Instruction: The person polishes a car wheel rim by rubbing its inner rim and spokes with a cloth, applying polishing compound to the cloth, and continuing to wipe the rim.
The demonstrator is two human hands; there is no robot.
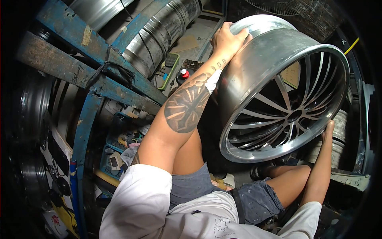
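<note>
A large silver car wheel rim (254, 73) is held up tilted before me, its thin-spoked face turned toward the lower right. At its back edge, near the top of the view, my left hand (229, 39) is closed on the metal, with fingers curled over the edge. My right hand (328, 129) grips the rim's front lip at the lower right; most of its fingers are hidden behind the lip. No tyre is on the rim. A white scrap (213, 81) lies between my left forearm and the barrel.
On the left stands a blue metal rack (85, 123); a silver cylindrical barrel (161, 34) sits behind it. A red-capped bottle (184, 75) and a green-edged tray (170, 71) are beyond my left forearm. Blue baskets (113, 129) hold small items. A fan grille (274, 6) is at the top.
</note>
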